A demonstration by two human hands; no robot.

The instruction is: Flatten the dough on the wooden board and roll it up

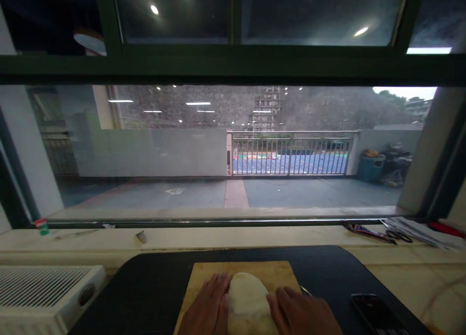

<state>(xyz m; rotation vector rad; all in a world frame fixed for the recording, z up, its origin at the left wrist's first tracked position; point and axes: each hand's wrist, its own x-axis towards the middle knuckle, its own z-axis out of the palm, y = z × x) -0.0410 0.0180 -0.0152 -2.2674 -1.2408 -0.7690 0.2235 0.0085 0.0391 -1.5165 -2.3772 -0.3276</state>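
Note:
A pale, smooth lump of dough (pixel 248 293) with a rounded far end lies on a wooden cutting board (pixel 280 272). Along its left side my left hand (pixel 209 306) presses, fingers close together and pointing forward, the thumb against the dough. From the other side my right hand (pixel 304 309) grips it with bent fingers, their tips at its edge. Between them the two hands hold the dough. Its near end runs out of the bottom of the picture. Part of a shiny round rim (pixel 306 291) shows behind my right hand.
The board rests on a dark table (pixel 153 286). At the right lies a phone (pixel 376 313). The windowsill beyond bears a snack wrapper (pixel 367 232), scissors (pixel 398 235), papers (pixel 425 232) and a small red-and-green container (pixel 42 226). A white slatted unit (pixel 47 291) stands left.

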